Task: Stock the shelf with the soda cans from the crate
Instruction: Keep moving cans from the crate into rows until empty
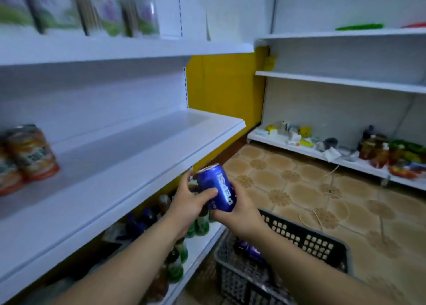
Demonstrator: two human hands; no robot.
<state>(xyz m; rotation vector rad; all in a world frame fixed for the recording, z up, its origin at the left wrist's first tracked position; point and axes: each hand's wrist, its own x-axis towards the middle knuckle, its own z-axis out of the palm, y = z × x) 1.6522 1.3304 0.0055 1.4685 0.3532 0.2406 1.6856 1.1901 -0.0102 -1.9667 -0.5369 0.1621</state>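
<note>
- Both hands are wrapped round one blue Pepsi can [216,189]: the left hand [187,203] curls over its near side with the thumb across the front, and the right hand [239,214] cups it from below and behind, so neither is free.
- The can is in mid-air, tilted with its top leaning away to the left, just off the front lip of the white middle shelf [129,157] and above the dark plastic crate [299,247].
- At least one more blue can [250,250] lies in the crate; I can't tell how many more.
- To do this step well, I'd say bring the can upright before it goes down, set it flat on the shelf well behind the lip, and let go only once it stands steady.
- A sensible spot looks to be near the orange cans [30,154] at the left, leaving the open stretch free for the rest.
- Green and dark bottles [177,256] crowd the shelf underneath.
- The floor [322,201] is patterned tan tile, the corner wall [226,83] yellow, and a low shelf [306,151] on the right carries loose odds and ends.
</note>
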